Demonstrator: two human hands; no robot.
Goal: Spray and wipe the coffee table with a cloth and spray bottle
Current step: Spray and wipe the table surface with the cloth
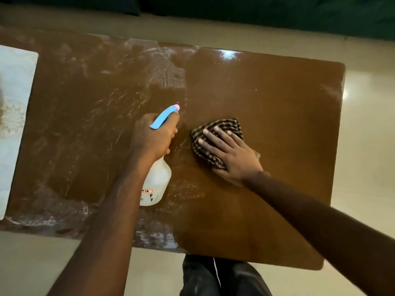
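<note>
The cloth (226, 124), dark with pale stripes and bunched into a pad, lies on the tabletop (277, 99) a little right of its middle. The right hand (232, 153) presses flat on top of it. Its grip is wide, with the fingers straight and spread across the fabric, and the striped edge shows beyond the fingertips on the far and left sides.

Just to the left of the cloth, apart from it, is the spray bottle (157, 182). It has a translucent white body with a small red-bordered label near its base. The bottle is tilted, with the base towards the near edge and the blue spray head (162, 119) with its pink nozzle tip (177, 107) pointing far and slightly right. The left hand (152, 136) has its grip closed round the bottle's neck, fingers curled beneath the blue head. Whether the base touches the tabletop cannot be told.

The tabletop is glossy brown wood with rounded corners. Its right part, around the cloth, looks smooth and reflects a bright light near the far edge. Its left part is covered in whitish streaks and smears.

At the far left edge of the view a pale rectangular object (15, 99) rests on the tabletop. A cream tiled floor (367, 150) surrounds the table. Dark green furnishing (256, 13) runs along the far side, and dark trousers (201, 276) show at the near edge.
</note>
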